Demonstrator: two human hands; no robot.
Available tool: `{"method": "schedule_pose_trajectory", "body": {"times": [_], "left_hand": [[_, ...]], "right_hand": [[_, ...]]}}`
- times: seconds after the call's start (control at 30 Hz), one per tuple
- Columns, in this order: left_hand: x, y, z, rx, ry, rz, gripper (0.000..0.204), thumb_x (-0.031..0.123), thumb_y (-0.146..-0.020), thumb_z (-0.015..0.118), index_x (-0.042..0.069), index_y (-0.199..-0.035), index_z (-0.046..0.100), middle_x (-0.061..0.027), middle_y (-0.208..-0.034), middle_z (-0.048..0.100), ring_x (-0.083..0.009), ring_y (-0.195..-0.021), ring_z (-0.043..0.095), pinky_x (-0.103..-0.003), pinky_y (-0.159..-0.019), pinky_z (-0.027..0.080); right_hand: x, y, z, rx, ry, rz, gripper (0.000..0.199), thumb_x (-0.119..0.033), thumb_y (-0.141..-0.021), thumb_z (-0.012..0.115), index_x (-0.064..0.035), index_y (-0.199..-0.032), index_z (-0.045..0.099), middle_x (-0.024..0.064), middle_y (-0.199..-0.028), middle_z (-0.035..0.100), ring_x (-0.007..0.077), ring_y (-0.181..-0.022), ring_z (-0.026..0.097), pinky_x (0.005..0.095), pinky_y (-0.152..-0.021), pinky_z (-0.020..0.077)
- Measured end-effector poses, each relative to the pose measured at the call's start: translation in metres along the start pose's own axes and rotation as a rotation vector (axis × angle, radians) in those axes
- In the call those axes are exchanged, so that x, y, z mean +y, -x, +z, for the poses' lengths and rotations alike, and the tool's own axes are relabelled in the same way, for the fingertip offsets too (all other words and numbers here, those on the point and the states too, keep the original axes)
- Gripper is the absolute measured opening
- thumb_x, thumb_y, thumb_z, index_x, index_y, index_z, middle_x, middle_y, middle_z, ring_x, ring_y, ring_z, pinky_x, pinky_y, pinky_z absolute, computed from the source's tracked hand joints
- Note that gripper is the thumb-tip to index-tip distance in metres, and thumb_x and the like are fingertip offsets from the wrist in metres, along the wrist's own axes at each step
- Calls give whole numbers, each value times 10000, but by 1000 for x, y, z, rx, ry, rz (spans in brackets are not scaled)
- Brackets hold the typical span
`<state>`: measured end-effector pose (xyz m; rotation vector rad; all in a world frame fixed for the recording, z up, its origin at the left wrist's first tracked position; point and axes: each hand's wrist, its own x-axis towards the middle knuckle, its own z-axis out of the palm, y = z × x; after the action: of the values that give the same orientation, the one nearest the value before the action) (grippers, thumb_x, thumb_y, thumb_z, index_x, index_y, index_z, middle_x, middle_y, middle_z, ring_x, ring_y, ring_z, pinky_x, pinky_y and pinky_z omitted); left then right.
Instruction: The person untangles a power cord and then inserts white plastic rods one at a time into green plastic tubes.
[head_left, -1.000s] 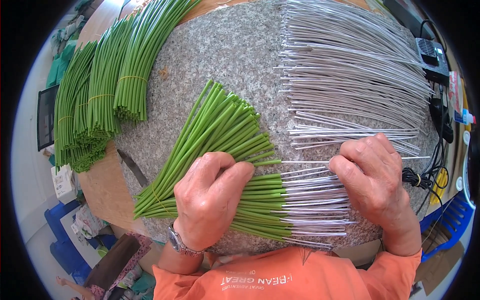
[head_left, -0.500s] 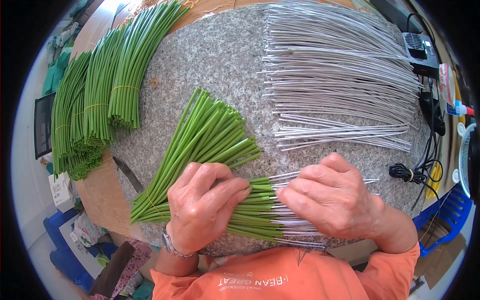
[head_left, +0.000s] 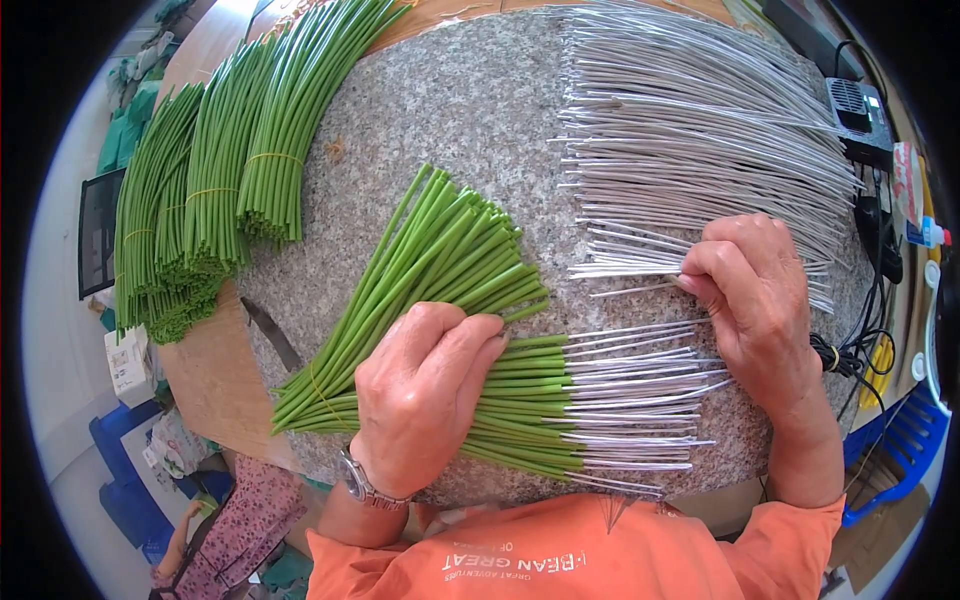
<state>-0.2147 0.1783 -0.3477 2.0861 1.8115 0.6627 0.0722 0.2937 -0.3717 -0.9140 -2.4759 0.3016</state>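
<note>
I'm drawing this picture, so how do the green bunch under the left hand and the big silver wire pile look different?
The green bunch is bright green, but the wire pile is silvery grey. The green bunch has thicker stalks; the wire pile has much thinner pieces. The green bunch fans out from a yellow band, while the wire pile lies mostly side by side. Both have many long pieces lying on the speckled slab.

A speckled grey slab [head_left: 430, 110] bears green tubes [head_left: 415, 265] and silvery wires [head_left: 690, 140].
</note>
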Motion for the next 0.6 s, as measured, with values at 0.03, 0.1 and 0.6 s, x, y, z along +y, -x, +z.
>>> {"method": "schedule_pose_trajectory", "body": {"times": [0.03,0.1,0.6], "left_hand": [[-2,0,0,-4,-12,30,216,-1,-865,865,23,-1066,790,-109,-945,697,-290,-812,713,-401,-699,575],[-3,0,1,-8,-24,59,244,-7,-847,867,31,-1069,775,-98,-946,675,-288,-811,706,-404,-690,575],[-2,-1,1,-9,-39,54,250,-8,-829,872,37,-1057,777,-87,-933,656,-277,-804,699,-402,-688,573]], "right_hand": [[0,-1,1,34,2,-30,197,-61,-858,835,-76,-965,670,62,-979,652,264,-924,649,413,-816,486],[-5,-4,4,59,-23,-52,190,-57,-856,826,-79,-962,670,63,-982,666,258,-907,658,410,-810,490],[-21,4,-7,-52,32,-132,184,-108,-792,712,-48,-966,695,50,-919,642,212,-776,631,370,-676,497]]}}
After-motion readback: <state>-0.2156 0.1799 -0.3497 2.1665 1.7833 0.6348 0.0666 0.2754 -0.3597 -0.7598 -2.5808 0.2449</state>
